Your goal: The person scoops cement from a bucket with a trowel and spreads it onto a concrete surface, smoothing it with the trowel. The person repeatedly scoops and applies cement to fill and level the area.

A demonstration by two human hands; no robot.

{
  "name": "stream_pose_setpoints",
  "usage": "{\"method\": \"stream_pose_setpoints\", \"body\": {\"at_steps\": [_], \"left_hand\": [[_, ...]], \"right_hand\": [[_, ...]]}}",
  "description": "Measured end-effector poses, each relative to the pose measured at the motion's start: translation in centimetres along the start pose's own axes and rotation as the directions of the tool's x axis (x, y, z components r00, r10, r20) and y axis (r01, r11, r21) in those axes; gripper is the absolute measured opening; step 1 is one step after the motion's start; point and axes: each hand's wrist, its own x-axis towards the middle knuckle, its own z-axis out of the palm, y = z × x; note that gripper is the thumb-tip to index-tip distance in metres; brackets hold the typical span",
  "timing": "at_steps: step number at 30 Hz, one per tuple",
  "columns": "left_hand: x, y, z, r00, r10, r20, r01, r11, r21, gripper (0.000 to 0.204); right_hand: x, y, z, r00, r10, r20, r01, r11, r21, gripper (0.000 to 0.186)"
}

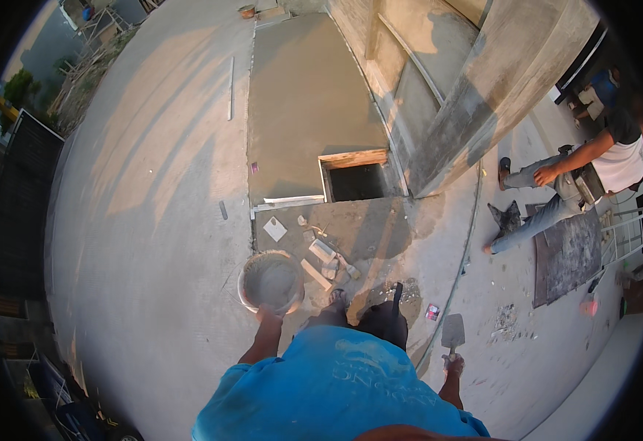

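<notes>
My left hand [268, 314] is at the near rim of a round bucket [245, 295], its fingers closed over the edge. Grey wet mortar [273, 281] lies inside the bucket. Out to my right, my right hand [453, 361] grips the handle of a trowel [453, 331], its flat blade pointing away from me. Ahead of my feet, wooden blocks [316, 275], a brush [349, 269] and a pale square piece [275, 228] lie on the rough ground.
A square opening [356, 182] with a wooden frame [352, 158] is set into smooth wet concrete [299, 95]. A concrete column [475, 103] rises at the right. Beyond it a co-worker [593, 165] stands near a dark mat [567, 253]. A hose [462, 272] crosses the floor.
</notes>
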Motion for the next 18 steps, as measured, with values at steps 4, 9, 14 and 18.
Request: {"method": "stream_pose_setpoints", "body": {"at_steps": [4,9,14,18], "left_hand": [[-0.6,-1.7,2.3,1.000,0.023,-0.018,-0.023,0.999,-0.022,0.055],[-1.0,-4.5,5.0,0.992,0.067,-0.109,-0.070,0.997,-0.020,0.055],[-5.3,-6.3,9.5,0.969,0.065,-0.240,-0.085,0.993,-0.076,0.046],[-8.2,-8.5,11.2,0.927,0.159,-0.339,-0.193,0.979,-0.069,0.017]], "right_hand": [[5.5,-4.2,-3.3,0.993,-0.097,-0.064,0.095,0.995,-0.027,0.038],[12.9,-10.8,-8.0,0.964,-0.263,-0.043,0.262,0.965,-0.030,0.037],[21.9,-20.4,-14.0,0.922,-0.384,0.058,0.388,0.912,-0.136,0.038],[28.9,-27.9,-18.4,0.868,-0.467,0.171,0.495,0.847,-0.196,0.045]]}}
